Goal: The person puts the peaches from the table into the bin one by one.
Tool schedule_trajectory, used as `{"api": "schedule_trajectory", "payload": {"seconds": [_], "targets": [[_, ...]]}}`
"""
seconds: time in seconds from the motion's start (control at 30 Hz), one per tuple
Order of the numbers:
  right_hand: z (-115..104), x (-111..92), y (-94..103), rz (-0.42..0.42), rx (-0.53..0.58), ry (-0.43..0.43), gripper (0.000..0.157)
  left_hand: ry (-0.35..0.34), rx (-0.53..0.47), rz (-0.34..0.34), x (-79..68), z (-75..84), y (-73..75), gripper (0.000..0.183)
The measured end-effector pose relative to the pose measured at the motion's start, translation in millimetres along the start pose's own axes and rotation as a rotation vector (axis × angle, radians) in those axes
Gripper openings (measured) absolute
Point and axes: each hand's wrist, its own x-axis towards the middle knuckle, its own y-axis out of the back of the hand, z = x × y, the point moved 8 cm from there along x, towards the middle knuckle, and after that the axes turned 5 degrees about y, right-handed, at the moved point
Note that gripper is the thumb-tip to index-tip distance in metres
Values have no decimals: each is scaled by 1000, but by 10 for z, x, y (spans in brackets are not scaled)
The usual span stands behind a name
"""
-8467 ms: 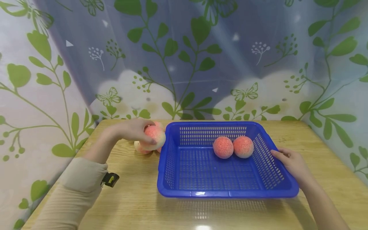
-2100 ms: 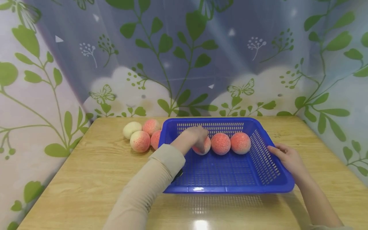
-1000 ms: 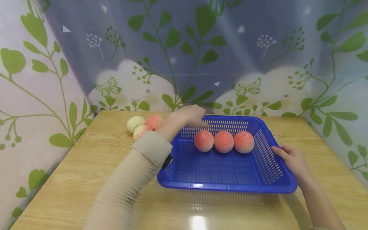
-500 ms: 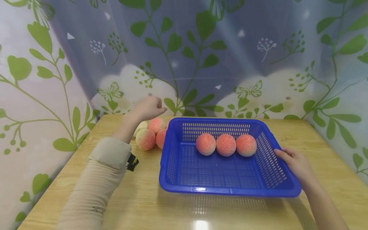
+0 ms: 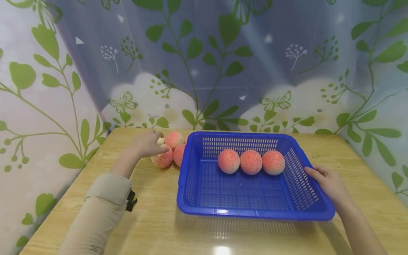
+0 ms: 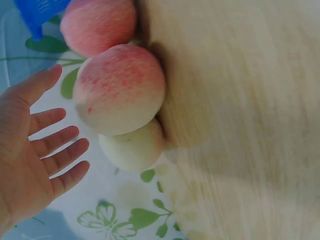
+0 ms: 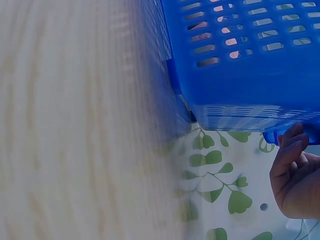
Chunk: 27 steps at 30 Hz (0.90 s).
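Observation:
My left hand [image 5: 147, 144] is over the peaches at the left of the table, holding nothing. In the left wrist view its fingers are spread beside a red-and-cream peach [image 6: 119, 90], with a gap between. A paler peach [image 6: 134, 146] and a redder peach [image 6: 100, 25] lie on either side of that one. My right hand [image 5: 329, 184] grips the right rim of a blue plastic basket [image 5: 255, 213], thumb on the inner side and fingers curled under the edge. Inside the basket three peaches [image 5: 251, 162] sit in a row.
The basket stands on a wooden table [image 5: 153, 219], its left wall close against the loose peaches and partly hiding some. Behind the table hangs a leaf-patterned cloth [image 5: 207, 71], with more of it at both sides. A dark band with a clasp [image 5: 131, 200] is on my left wrist.
A third peach has been set in the basket beside the other two. My left hand let go of it, came out over the rim and lowered leftward to the loose peaches. My right hand stayed put.

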Motion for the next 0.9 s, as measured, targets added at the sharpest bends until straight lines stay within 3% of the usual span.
{"api": "schedule_trajectory", "payload": {"seconds": [0.47,0.67,0.9], "targets": [[8,1,-11,-1,11,-9,68,-10,122,-33,-31,20,-303,73],[9,3,-22,-1,22,-12,67,-47,209,-3,-55,18,-414,84],[12,6,-22,-7,7,-11,67,-86,263,50,-74,44,-449,82]]}}
